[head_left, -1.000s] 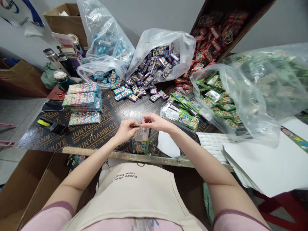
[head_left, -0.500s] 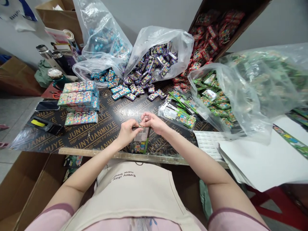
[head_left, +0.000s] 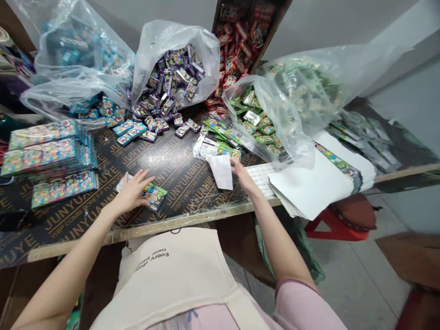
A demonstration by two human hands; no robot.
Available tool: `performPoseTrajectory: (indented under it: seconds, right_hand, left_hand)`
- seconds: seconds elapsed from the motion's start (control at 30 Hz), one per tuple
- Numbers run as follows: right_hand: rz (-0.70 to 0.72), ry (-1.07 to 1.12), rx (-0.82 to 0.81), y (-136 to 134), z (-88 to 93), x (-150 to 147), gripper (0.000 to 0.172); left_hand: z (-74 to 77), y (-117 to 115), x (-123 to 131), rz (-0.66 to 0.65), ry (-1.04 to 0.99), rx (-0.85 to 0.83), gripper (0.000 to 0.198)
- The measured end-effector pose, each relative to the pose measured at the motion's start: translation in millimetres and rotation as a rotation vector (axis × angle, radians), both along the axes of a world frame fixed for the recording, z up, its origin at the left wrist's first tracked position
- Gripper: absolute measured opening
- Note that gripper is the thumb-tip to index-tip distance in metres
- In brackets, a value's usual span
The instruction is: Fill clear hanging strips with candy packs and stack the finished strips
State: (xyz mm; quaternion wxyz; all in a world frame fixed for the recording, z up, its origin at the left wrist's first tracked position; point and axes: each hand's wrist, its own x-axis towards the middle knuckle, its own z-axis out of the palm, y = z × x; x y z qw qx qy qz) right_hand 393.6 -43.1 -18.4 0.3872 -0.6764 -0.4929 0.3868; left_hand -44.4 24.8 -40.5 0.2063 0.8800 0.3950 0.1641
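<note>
And here's the left hand [head_left: 132, 192], fingers spread over a flat, green-and-black printed packet [head_left: 155, 196] lying on the black tabletop with gold lettering [head_left: 185, 158]! Across the way, the right hand [head_left: 243, 178] is at the edge of a small white paper sheet [head_left: 222, 173] (pinched or merely touched, I cannot tell), near loose green printed packets [head_left: 225, 133].
</note>
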Motion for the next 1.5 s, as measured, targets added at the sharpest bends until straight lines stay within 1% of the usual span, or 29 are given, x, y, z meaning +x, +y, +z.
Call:
performPoseTrajectory:
  seconds: [0.03,0.07,0.13,0.17,0.2,0.23,0.3,0.33,0.37,0.4,0.43,0.5,0.53,0.6,0.67,0.73,0.77,0.83,0.9,1.0,1.07,1.2,1.3,1.4,1.5]
  right_hand:
    - [0.101,0.022,0.006,-9,-3.1,-14,0.063]
    - [0.206,-0.004,0.005,-17,-5.9,-30,0.059]
    - [0.406,-0.134,0.014,-29,-10.8,-56,0.047]
    - [0.451,-0.200,0.041,-32,-13.1,-64,0.040]
    - [0.432,-0.258,0.087,-33,-15.5,-66,0.035]
    - [0.341,-0.306,0.146,-33,-17.9,-64,0.032]
    - [0.032,-0.396,0.239,-26,-23.2,-47,0.031]
    - [-0.110,-0.444,0.240,-21,-26.2,-36,0.032]
    - [-0.200,-0.486,0.209,-15,-29.5,-24,0.032]
    - [-0.230,-0.516,0.157,-7,-32.9,-13,0.032]
    - [-0.211,-0.534,0.097,0,-36.3,-5,0.031]
    - [-0.119,-0.540,0.007,15,-42.3,2,0.027]
    - [-0.079,-0.540,-0.011,21,-44.5,1,0.025]
    - [-0.031,-0.559,-0.024,28,-46.9,-6,0.022]
    - [-0.009,-0.597,-0.032,30,-47.2,-17,0.023]
    - [-0.009,-0.630,-0.041,27,-46.3,-26,0.027]
    - [-0.012,-0.653,-0.047,24,-45.6,-29,0.029]
    - [-0.005,-0.715,-0.055,19,-44.3,-34,0.032]
    - [0.019,-0.780,-0.046,14,-43.2,-37,0.032]
    - [0.049,-0.816,-0.005,9,-42.9,-42,0.028]
    - [0.036,-0.810,0.020,8,-43.6,-43,0.025]
    - [-0.046,-0.725,0.010,14,-44.1,-40,0.019]
    - [-0.057,-0.664,-0.031,21,-43.2,-36,0.021]
    - [-0.041,-0.697,-0.025,23,-44.1,-36,0.021]
    - [-0.053,-0.722,-0.003,20,-47.5,-39,0.022]
  left_hand:
    - [-3.1,0,10,-0.074,0.025,-0.015,0.061]
    - [-5.3,0,21,-0.130,0.046,-0.021,0.064]
    - [-6.8,-1,42,-0.194,0.059,-0.019,0.069]
    - [-6.1,-1,52,-0.208,0.055,-0.020,0.069]
    - [-4.4,-2,61,-0.217,0.050,-0.025,0.068]
    - [-2.0,-4,70,-0.223,0.049,-0.035,0.064]
    - [4.2,-7,89,-0.241,0.070,-0.062,0.053]
    - [7.4,-9,100,-0.256,0.088,-0.076,0.048]
    - [10.2,-11,111,-0.275,0.106,-0.089,0.045]
    - [12.3,-11,123,-0.300,0.123,-0.097,0.042]
    - [13.6,-11,137,-0.329,0.141,-0.098,0.040]
    - [13.3,-8,164,-0.394,0.184,-0.077,0.038]
    - [11.6,-4,177,-0.424,0.207,-0.055,0.039]
    - [5.7,5,200,-0.464,0.255,-0.009,0.050]
    - [-2.5,16,215,-0.489,0.304,0.017,0.069]
    - [-11.4,23,222,-0.508,0.346,0.013,0.084]
    - [-15.5,24,222,-0.513,0.359,0.009,0.088]
    - [-22.0,21,219,-0.497,0.362,0.017,0.090]
    - [-25.7,13,215,-0.449,0.351,0.043,0.089]
    - [-26.6,1,211,-0.385,0.342,0.060,0.087]
    - [-26.1,-2,211,-0.374,0.338,0.053,0.086]
    - [-26.0,-2,212,-0.371,0.328,0.036,0.084]
    - [-26.5,0,212,-0.367,0.324,0.025,0.085]
    - [-26.6,-1,212,-0.366,0.326,0.017,0.085]
    - [-26.4,-1,212,-0.366,0.328,0.012,0.086]
